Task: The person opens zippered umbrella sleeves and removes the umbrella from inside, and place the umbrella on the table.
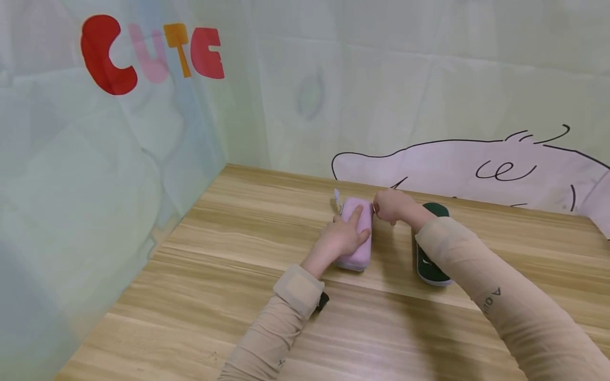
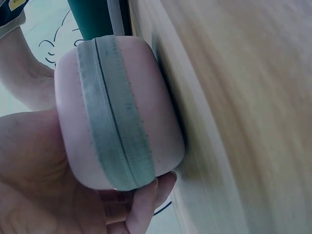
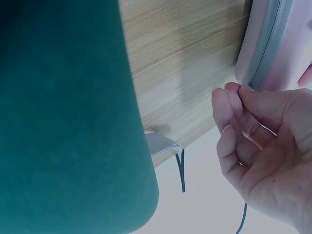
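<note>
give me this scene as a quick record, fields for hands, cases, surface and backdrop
left hand: grips the pink case from above
right hand: pinches what looks like a zip pull at the case's far right corner
pink case: on the table, zip band closed at the near end
green case: right of pink case, partly hidden by the right arm
surface: wood-grain table
backdrop: printed cloth, coloured letters
</note>
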Demonstrator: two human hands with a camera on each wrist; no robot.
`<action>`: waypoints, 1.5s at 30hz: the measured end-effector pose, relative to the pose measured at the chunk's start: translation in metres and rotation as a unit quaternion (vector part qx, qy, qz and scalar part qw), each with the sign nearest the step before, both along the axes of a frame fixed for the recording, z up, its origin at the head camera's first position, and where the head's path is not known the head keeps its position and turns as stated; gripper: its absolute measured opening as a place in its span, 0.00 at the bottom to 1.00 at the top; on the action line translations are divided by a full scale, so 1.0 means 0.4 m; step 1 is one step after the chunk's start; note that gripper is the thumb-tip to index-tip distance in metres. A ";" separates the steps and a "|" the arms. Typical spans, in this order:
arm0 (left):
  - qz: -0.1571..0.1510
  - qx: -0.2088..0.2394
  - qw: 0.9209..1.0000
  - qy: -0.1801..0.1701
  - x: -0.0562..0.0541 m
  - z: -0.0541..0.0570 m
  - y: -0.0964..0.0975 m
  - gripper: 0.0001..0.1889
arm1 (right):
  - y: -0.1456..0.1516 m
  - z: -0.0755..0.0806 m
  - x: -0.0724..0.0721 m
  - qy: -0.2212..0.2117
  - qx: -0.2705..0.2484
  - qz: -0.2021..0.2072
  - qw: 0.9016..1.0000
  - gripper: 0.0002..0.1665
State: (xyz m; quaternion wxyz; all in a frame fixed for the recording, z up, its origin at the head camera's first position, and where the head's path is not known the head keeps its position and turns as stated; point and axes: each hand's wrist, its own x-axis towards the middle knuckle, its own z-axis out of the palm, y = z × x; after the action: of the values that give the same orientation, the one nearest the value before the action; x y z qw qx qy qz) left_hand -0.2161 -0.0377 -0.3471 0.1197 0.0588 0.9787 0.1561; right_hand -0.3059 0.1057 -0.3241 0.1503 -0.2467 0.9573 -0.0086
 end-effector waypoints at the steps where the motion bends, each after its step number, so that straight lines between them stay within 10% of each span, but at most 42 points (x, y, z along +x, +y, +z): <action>1: 0.000 0.001 1.000 -0.001 0.000 0.000 0.001 0.35 | 0.000 0.001 0.001 -0.001 0.001 -0.001 1.000 0.09; 45: -0.011 -0.010 1.000 0.001 -0.002 0.000 -0.002 0.35 | 0.000 0.014 0.018 -0.034 0.021 0.007 0.999 0.07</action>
State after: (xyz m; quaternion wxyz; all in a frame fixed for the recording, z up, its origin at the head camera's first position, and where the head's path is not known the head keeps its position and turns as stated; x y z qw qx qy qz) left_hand -0.2169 -0.0385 -0.3473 0.1214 0.0684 0.9795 0.1454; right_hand -0.2987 0.1056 -0.3185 0.1876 -0.2500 0.9499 0.0041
